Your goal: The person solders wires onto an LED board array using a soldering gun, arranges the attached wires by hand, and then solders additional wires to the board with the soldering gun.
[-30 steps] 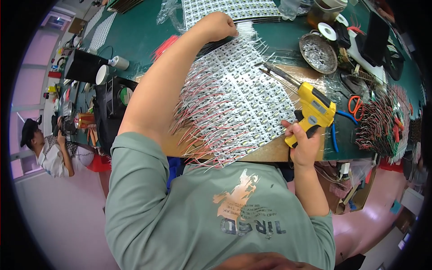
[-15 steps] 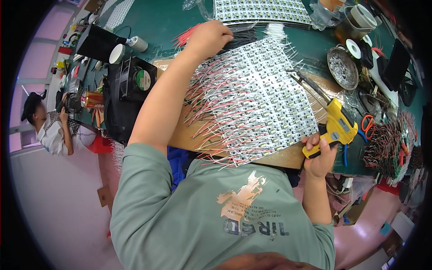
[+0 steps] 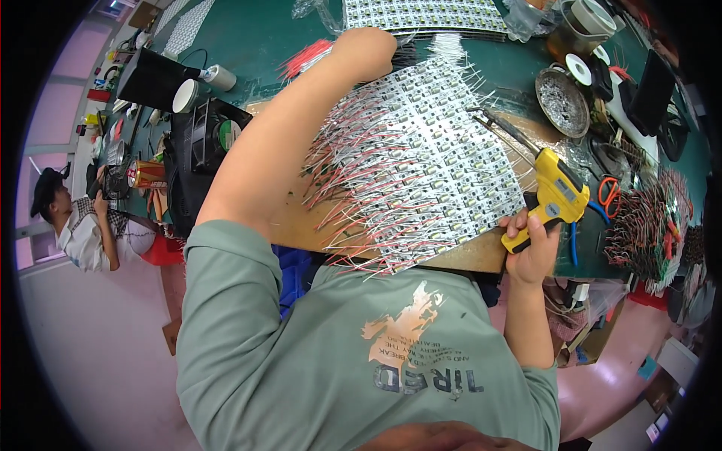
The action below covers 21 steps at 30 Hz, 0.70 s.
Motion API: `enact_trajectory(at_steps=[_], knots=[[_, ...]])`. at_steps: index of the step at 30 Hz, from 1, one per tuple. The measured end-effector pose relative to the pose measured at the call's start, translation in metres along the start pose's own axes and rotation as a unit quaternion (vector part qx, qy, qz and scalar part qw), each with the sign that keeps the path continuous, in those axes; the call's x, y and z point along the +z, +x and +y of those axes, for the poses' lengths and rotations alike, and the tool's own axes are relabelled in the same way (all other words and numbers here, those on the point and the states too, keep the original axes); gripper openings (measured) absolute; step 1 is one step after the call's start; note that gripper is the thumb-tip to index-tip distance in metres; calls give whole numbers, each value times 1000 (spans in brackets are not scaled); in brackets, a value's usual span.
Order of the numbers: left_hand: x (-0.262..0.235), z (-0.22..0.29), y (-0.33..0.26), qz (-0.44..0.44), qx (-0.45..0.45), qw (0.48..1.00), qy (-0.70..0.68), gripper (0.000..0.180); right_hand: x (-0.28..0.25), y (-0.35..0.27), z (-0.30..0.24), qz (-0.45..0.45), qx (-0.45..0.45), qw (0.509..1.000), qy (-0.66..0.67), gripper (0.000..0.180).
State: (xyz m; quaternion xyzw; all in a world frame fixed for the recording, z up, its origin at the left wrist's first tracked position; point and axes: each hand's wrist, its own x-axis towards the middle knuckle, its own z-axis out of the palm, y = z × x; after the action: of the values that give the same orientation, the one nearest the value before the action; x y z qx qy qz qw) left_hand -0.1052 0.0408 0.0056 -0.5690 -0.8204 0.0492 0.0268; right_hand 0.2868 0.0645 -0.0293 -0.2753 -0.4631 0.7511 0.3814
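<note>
A panel of small white circuit boards [image 3: 459, 161] lies aslant on a brown board [image 3: 470, 259]. Red and white wires [image 3: 353, 180] stick out in rows along its left part. Beyond its far edge, my left hand [image 3: 368, 54] is curled down at a bundle of black wires [image 3: 407, 54]; its fingertips are hidden. Loose red wires [image 3: 304, 59] lie left of that hand, and white wires [image 3: 448, 46] to its right. My right hand [image 3: 535, 252] is wrapped round the handle of a yellow soldering gun [image 3: 562, 192]. The gun's metal tip is over the panel's right side.
More board panels [image 3: 425, 16] are stacked at the far side. At right are a metal dish of grey scraps [image 3: 562, 104], orange-handled scissors [image 3: 608, 197] and a heap of wired parts [image 3: 648, 233]. A black fan [image 3: 203, 139] stands at left; another person [image 3: 86, 218] sits beyond it.
My left hand has turned at the black wires, its fingers now out of sight. The whole view has shifted slightly. My right hand keeps the soldering gun in much the same place.
</note>
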Motion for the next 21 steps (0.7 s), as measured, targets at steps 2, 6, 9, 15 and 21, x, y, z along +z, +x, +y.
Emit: enact_trajectory(at_steps=[2, 6, 9, 15, 21], knots=[[-2, -5, 3, -17, -6, 1000, -22, 20, 0, 1, 0, -3, 0, 1000, 2, 29], [-9, -10, 8, -81, -7, 994, -71, 20, -1, 0, 1, -1, 3, 1000, 12, 34], [-5, -14, 8, -58, -1, 997, -50, 19, -2, 0, 2, 2, 10, 1000, 17, 37], [-8, -17, 8, -48, 41, 998, -32, 19, -3, 1, 2, 0, 18, 1000, 22, 38], [-6, -14, 17, -77, 27, 996, 42, 18, -1, 1, 1, 5, 19, 1000, 22, 30]])
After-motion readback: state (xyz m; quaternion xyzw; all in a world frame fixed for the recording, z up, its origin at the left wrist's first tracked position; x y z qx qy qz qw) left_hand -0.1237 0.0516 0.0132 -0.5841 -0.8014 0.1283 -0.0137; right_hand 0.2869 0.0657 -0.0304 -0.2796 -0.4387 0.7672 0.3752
